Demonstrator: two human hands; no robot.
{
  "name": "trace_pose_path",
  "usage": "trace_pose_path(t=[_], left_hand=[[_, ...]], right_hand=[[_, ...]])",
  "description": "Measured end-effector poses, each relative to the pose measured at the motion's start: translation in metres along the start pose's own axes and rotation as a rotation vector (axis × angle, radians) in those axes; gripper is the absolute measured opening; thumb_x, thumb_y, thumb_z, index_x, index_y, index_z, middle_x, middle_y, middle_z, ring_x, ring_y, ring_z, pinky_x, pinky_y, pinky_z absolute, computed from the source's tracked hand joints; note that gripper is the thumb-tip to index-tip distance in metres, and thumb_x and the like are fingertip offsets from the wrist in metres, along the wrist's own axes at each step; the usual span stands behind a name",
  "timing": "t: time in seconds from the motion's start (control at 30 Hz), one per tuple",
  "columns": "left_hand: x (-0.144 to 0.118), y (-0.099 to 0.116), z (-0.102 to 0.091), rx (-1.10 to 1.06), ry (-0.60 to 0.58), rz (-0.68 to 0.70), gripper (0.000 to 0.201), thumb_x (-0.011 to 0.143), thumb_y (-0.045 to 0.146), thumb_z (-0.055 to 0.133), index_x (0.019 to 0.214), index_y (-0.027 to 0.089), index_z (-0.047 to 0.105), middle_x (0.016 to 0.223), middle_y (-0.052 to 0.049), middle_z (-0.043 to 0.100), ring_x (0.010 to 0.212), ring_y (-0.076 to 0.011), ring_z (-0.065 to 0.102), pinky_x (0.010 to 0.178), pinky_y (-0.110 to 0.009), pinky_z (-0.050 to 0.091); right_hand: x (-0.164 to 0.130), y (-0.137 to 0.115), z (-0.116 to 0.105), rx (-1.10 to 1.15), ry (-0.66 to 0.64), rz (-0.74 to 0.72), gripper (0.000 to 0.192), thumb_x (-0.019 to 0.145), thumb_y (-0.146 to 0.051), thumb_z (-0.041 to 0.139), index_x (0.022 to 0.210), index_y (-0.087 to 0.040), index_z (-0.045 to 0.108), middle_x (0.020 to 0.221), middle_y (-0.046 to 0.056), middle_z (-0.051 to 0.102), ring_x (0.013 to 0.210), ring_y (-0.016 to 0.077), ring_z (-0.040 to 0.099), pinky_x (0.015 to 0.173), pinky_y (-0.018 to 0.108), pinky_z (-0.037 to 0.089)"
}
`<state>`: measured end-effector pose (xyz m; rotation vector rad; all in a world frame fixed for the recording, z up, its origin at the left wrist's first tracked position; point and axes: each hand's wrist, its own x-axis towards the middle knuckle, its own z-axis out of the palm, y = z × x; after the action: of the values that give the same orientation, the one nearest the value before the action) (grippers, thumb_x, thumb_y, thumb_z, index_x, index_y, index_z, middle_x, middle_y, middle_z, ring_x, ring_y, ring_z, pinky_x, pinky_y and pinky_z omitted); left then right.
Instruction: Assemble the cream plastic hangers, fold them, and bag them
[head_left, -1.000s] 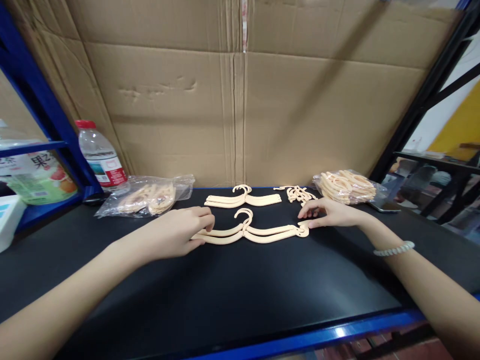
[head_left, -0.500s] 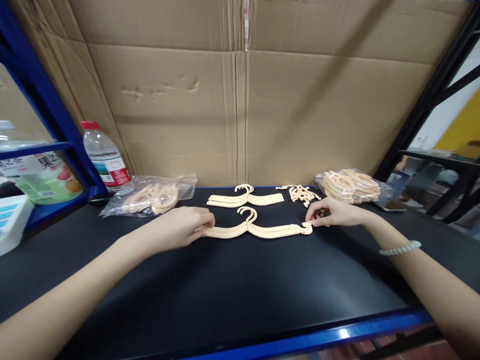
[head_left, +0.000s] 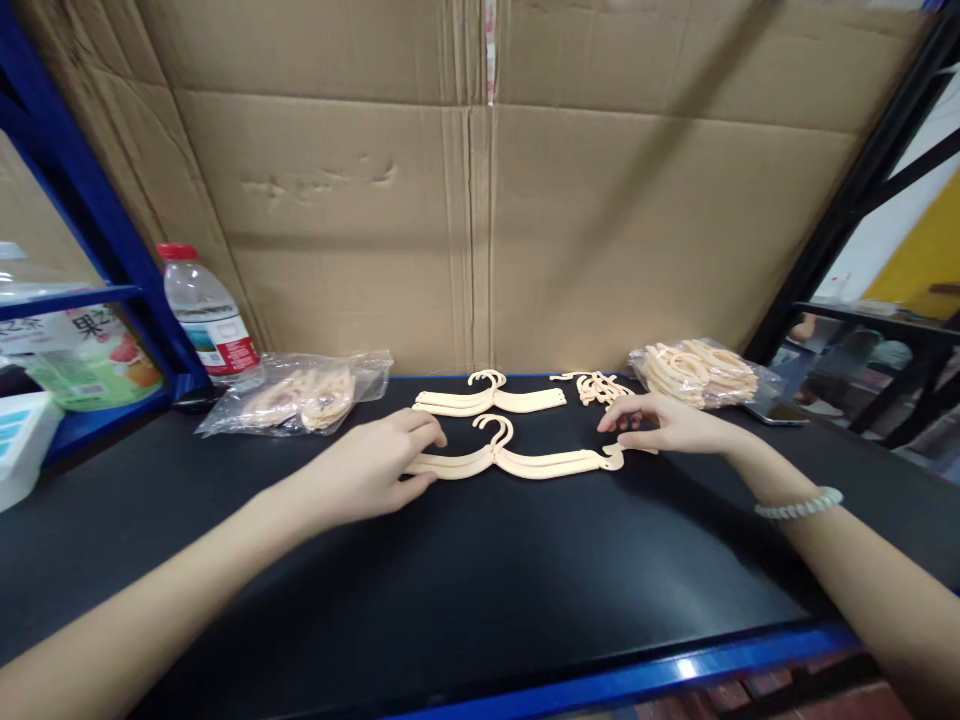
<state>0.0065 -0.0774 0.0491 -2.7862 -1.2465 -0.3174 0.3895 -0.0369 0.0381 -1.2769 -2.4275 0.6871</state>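
Since half a sec ago both hands have shifted a little: the left hand (head_left: 379, 465) has slid right along the near hanger stack (head_left: 517, 458), thumb now further up toward the hook, and the right hand (head_left: 660, 425) has loosened at the other end, its fingers (head_left: 616, 417) spread a bit more. Stack itself has barely moved — flat on the black desk (head_left: 480, 580), hook pointing away from the person, roughly mid-desk.

Left hand: fingers curled loosely over the stack's left tip, thumb on the far edge, other fingers on the near edge — a light pinch, not a fist. Right hand: rests on the right tip, fingers part open, thumb touching the plastic; whether it actually grips, can't tell. Beaded bracelet (head_left: 799, 503) on the right wrist.

Just behind the near stack, apart from it, lies a second hanger stack (head_left: 487, 398), hook same way. To its right, near the right hand's fingertips, a small loose pile of clips (head_left: 596, 385). Further right, a clear bag of cream plastic parts (head_left: 697, 372); on the left, another clear bag (head_left: 300, 392) w/ similar parts. Water bottle (head_left: 206, 315) w/ red cap stands at back left beside the blue shelf frame (head_left: 90, 200). Cardboard sheet (head_left: 480, 200) covers the back.
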Motion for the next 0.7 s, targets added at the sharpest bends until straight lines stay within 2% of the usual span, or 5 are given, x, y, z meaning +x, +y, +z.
trace_pose_path(t=[0.07,0.17,0.33,0.43,0.7], left_hand=[[0.0,0.016,0.008,0.004,-0.021,-0.01,0.04,0.086,0.033,0.052,0.122,0.015,0.055,0.125,-0.014,0.058,0.113,-0.028,0.056,0.093,-0.039,0.047],[-0.001,0.038,0.02,-0.05,-0.09,0.032,0.061,0.089,0.047,0.049,0.141,0.018,0.037,0.147,-0.013,0.04,0.133,-0.0304,0.039,0.106,-0.046,0.036],[-0.006,0.048,0.033,-0.1,-0.165,0.046,0.074,0.092,0.057,0.034,0.15,0.015,0.015,0.155,-0.013,0.017,0.142,-0.0308,0.018,0.114,-0.053,0.018],[-0.007,0.046,0.036,-0.122,-0.165,0.047,0.074,0.093,0.058,0.031,0.15,0.015,0.012,0.156,-0.012,0.013,0.143,-0.03,0.015,0.114,-0.054,0.015],[-0.007,0.048,0.035,-0.152,-0.183,0.035,0.073,0.093,0.056,0.033,0.15,0.016,0.011,0.156,-0.012,0.013,0.143,-0.0298,0.013,0.114,-0.054,0.014]], right_hand=[[0.001,-0.009,0.006,0.002,-0.011,-0.028,0.034,0.079,-0.045,0.061,0.099,-0.017,0.068,0.1,0.008,0.066,0.09,0.0226,0.059,0.075,0.033,0.046],[0.003,-0.017,0.013,0.046,-0.062,-0.02,0.036,0.079,-0.045,0.062,0.098,-0.015,0.067,0.088,0.007,0.066,0.08,0.0205,0.059,0.069,0.032,0.047],[0.003,-0.015,0.014,0.033,-0.054,-0.049,0.035,0.085,-0.045,0.055,0.1,-0.015,0.067,0.092,0.008,0.066,0.083,0.0206,0.059,0.073,0.033,0.046],[0.002,-0.01,0.011,0.009,-0.051,-0.05,0.034,0.087,-0.042,0.051,0.1,-0.015,0.067,0.095,0.008,0.066,0.086,0.0209,0.059,0.075,0.033,0.046],[-0.002,-0.01,0.009,-0.029,-0.037,-0.026,0.032,0.082,-0.04,0.06,0.102,-0.017,0.066,0.091,0.007,0.064,0.076,0.0184,0.055,0.067,0.031,0.046]])
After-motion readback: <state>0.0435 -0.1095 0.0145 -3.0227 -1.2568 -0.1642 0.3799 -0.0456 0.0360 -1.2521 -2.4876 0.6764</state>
